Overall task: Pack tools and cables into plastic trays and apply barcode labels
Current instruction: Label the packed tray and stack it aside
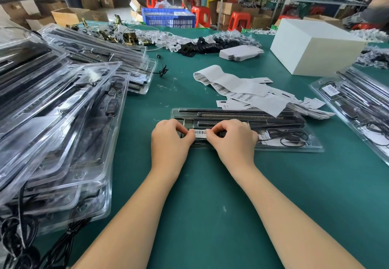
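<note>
A clear plastic tray [290, 146] lies across the green table in front of me, with black rods in its upper slots and a coiled black cable [292, 138] at its right end. A white barcode label [200, 133] sits on the tray's left part. My left hand [171, 140] pinches the label's left end with curled fingers. My right hand [231, 140] pinches its right end the same way. A curling strip of barcode labels [235, 87] lies just beyond the tray.
Stacks of filled clear trays [63, 121] crowd the left side, with black cables [19, 237] hanging at the near corner. More trays [357, 104] lie at the right. A white box [315, 45] stands at back right. Loose white tags and black parts [200, 43] cover the far table.
</note>
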Available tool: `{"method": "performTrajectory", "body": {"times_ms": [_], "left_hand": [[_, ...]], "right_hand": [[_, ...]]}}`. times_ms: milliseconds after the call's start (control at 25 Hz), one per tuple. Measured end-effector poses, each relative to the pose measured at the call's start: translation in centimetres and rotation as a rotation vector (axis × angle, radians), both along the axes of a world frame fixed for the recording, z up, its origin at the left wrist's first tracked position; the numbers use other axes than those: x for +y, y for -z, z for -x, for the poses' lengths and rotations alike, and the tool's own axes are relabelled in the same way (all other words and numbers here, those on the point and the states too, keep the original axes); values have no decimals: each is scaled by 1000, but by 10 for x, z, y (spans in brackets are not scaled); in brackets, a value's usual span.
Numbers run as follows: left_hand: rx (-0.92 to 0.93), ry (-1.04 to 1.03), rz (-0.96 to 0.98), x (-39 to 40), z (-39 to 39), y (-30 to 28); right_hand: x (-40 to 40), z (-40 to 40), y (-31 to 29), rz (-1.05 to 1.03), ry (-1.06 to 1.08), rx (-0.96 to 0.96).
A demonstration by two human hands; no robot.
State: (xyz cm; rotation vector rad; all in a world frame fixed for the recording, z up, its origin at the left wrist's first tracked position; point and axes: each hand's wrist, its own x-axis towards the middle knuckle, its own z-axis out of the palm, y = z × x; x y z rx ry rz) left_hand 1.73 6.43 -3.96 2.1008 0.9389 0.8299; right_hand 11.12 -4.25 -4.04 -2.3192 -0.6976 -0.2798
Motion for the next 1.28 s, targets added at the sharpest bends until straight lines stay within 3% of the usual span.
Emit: {"method": "performTrajectory", "body": {"times_ms": [160, 240, 320, 400, 520, 640, 720, 800, 880, 960, 1080, 1200, 1280], "left_hand": [[8, 23, -36, 0, 1, 0], [14, 113, -179, -2, 1, -1], [60, 191, -262, -5, 3, -1], [152, 227, -263, -7, 4, -1], [265, 215, -259, -6, 7, -1], [202, 174, -184, -3, 10, -6], [128, 169, -159, -3, 10, -5], [75, 163, -159, -2, 8, -3], [50, 168, -155, 0, 8, -1], [32, 176, -131, 3, 7, 2], [11, 145, -77, 5, 7, 3], [-30, 96, -33, 9, 7, 2], [-53, 35, 22, 16, 9, -1]], "right_hand": [[-6, -1, -2, -52, -22, -56], [-10, -2, -6, -27, -218, -188], [-14, -1, -7, 86, -475, -274], [-16, -2, -6, 321, -552, -246], [-23, -15, -7, 478, -430, -277], [-42, -37, -19, 354, -206, -246], [-61, -57, -22, 271, 93, -199], [-81, -72, -22, 272, 404, -35], [-92, -81, -22, 274, 566, 214], [-96, -87, -22, 291, 604, 349], [-102, -94, -24, 225, 581, 400], [-115, -103, -28, -61, 462, 431], [-125, -107, -35, -394, 378, 629]]}}
